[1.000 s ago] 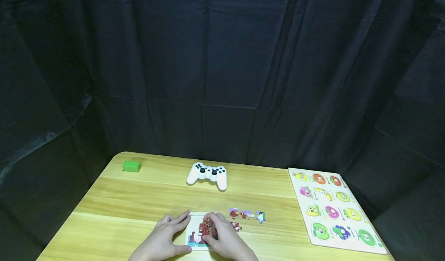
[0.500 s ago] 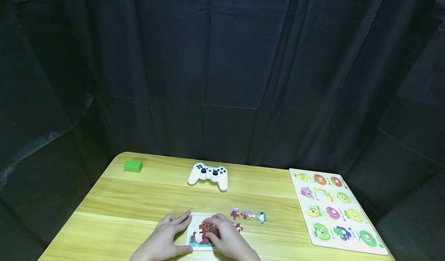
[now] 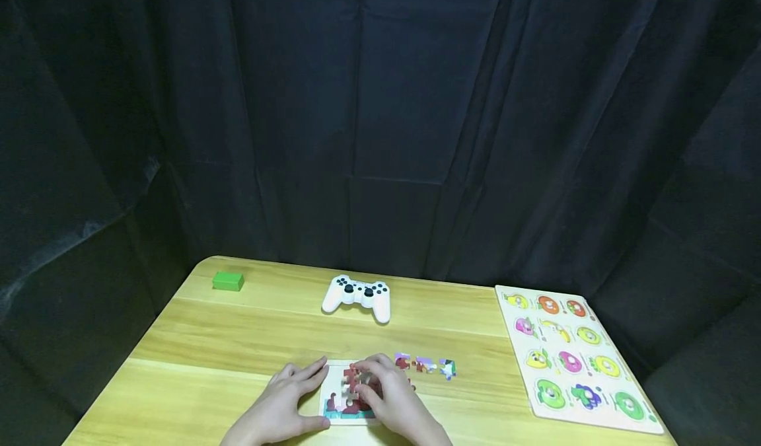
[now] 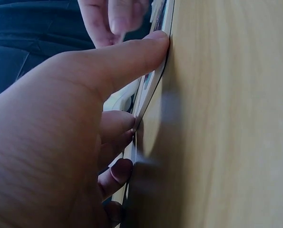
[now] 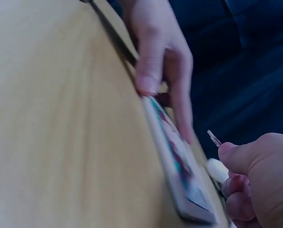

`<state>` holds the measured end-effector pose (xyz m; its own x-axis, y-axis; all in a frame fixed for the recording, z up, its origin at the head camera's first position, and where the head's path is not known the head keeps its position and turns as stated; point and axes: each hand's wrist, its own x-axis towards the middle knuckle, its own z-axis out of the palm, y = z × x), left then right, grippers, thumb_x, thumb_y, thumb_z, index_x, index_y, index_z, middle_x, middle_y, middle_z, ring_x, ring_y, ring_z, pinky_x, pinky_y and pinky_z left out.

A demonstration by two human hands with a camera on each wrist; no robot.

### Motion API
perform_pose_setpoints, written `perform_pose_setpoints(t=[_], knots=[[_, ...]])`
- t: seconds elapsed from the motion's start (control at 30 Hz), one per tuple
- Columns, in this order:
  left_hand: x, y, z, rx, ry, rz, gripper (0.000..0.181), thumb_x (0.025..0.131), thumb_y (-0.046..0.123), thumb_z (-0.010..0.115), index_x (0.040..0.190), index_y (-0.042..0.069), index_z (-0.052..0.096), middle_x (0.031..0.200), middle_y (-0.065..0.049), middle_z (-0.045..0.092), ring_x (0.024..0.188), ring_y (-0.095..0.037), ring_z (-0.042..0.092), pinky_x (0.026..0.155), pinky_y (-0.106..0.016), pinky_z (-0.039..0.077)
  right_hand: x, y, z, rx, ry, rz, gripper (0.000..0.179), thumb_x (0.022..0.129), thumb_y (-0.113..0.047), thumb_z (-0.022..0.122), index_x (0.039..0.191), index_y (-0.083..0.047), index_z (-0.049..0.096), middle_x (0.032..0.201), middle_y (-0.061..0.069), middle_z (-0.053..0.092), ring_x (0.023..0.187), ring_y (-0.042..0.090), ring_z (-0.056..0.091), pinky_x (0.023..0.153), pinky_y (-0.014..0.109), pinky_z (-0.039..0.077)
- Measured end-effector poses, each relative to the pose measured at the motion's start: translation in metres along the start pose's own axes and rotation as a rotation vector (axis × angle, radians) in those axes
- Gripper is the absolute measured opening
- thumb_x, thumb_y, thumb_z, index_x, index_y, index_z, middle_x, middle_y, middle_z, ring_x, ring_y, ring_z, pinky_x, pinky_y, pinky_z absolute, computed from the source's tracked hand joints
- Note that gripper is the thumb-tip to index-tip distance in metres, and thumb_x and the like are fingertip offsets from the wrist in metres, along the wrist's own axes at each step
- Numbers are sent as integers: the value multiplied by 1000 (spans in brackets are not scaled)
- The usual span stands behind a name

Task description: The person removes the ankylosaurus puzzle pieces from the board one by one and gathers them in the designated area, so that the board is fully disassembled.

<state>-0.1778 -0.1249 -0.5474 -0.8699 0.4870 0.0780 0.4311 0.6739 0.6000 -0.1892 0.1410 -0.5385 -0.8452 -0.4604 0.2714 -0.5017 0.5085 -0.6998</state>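
A small jigsaw puzzle tray (image 3: 352,422) with a white rim lies near the table's front edge, part-filled with dark red, pink and teal pieces. My left hand (image 3: 284,403) rests at its left side, thumb on the near rim and straight fingers along the left and far rim. My right hand (image 3: 389,393) is over the tray's right half and hides much of it. In the right wrist view, a thin puzzle piece (image 5: 213,138), seen edge-on, is pinched between its thumb and fingers, above the tray surface.
Loose puzzle pieces (image 3: 425,365) lie right of the tray, one mostly hidden by my right hand. A white game controller (image 3: 357,297) and a green block (image 3: 228,281) stand farther back. A fruit puzzle board (image 3: 579,360) lies at the right, and dark curtains (image 3: 392,135) surround the table.
My right hand has shifted slightly up and right over the tray, covering more of the loose piece beside it. The left hand keeps its place on the rim.
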Motion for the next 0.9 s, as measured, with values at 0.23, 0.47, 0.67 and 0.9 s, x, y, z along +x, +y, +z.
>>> perform_pose_setpoints(t=[0.23,0.47,0.67,0.9], knots=[[1,0,-1,-25,-10,-8,94,83,61,83,155,9,54,167,-3,45,102,-4,41,90,-33,39,-15,16,-31,-15,224,15,27,92,0,78,119,-4,74,112,5,70,78,3,61,66,22,55],[0,0,1,-20,-2,-3,93,82,59,84,155,9,54,166,-3,46,103,-4,41,90,-33,39,-61,50,-63,-64,388,119,29,86,1,84,113,-6,76,101,-5,69,69,-1,52,57,21,47],[0,3,-2,2,31,1,94,81,60,84,154,8,55,166,-4,46,104,-5,42,92,-36,39,-82,61,-76,-100,318,252,25,91,-3,81,115,-6,76,105,-2,69,72,0,51,61,21,48],[-1,4,-1,-14,10,-4,94,82,60,83,155,8,54,167,-5,44,104,-4,41,93,-36,38,-83,60,-72,-141,233,233,25,92,-6,80,117,-7,76,104,-2,67,76,0,49,64,21,47]])
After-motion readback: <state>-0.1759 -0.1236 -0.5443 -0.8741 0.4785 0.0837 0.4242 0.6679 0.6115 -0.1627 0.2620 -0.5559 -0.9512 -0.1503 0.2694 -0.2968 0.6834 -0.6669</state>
